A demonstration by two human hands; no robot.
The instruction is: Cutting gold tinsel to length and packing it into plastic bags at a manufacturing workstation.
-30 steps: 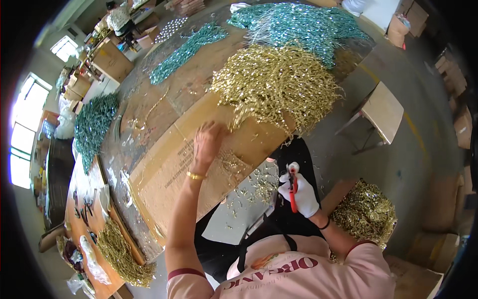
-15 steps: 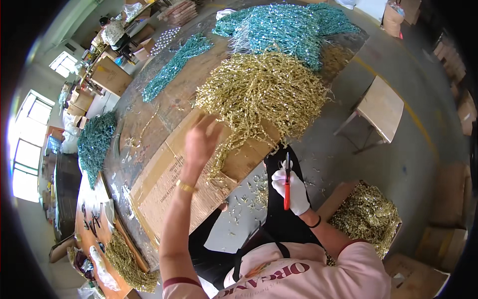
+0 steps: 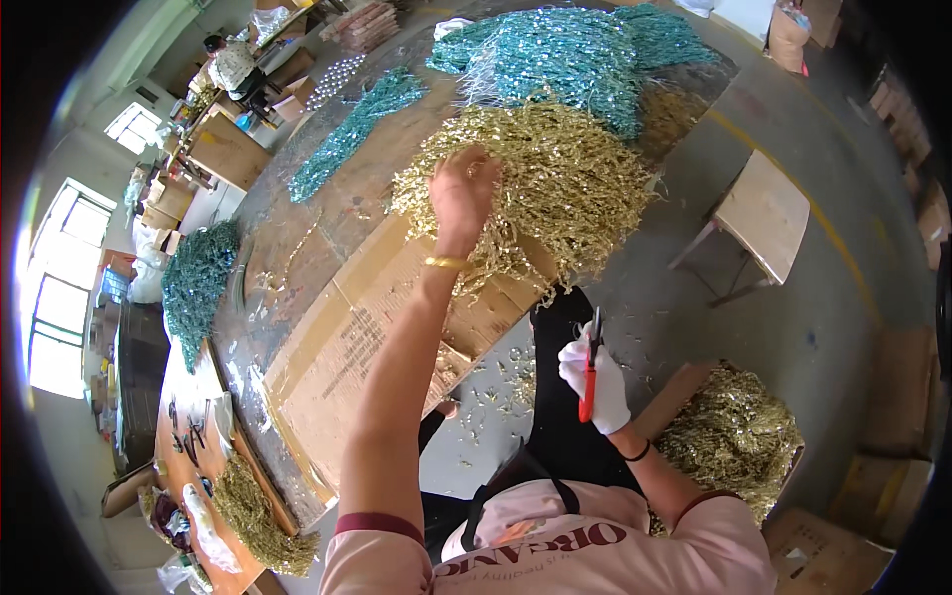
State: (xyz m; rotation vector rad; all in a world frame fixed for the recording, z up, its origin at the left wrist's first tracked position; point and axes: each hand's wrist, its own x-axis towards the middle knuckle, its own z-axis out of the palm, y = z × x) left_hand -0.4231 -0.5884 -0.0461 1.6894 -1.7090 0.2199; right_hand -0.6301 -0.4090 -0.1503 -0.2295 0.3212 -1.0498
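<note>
My left hand [image 3: 461, 193] reaches far out over the table and has its fingers dug into the big pile of gold tinsel strands [image 3: 565, 183]. A gold bangle sits on that wrist. My right hand [image 3: 595, 382], in a white glove, stays near my lap and grips red-handled scissors [image 3: 589, 372] with the blades pointing up. Flattened brown cardboard [image 3: 347, 347] covers the table under my left arm. Gold scraps lie scattered on a pale sheet in front of me.
A teal tinsel pile [image 3: 575, 50] lies beyond the gold one, with a teal strip [image 3: 352, 129] to the left. A box of gold tinsel [image 3: 734, 441] stands at my right. A wooden stool [image 3: 759, 218] is on the grey floor. Another person sits at the far left.
My left hand has stretched farther away from me, off the cardboard and into the gold pile. My gloved right hand with the scissors has stayed near my lap, turning the blades upright.
</note>
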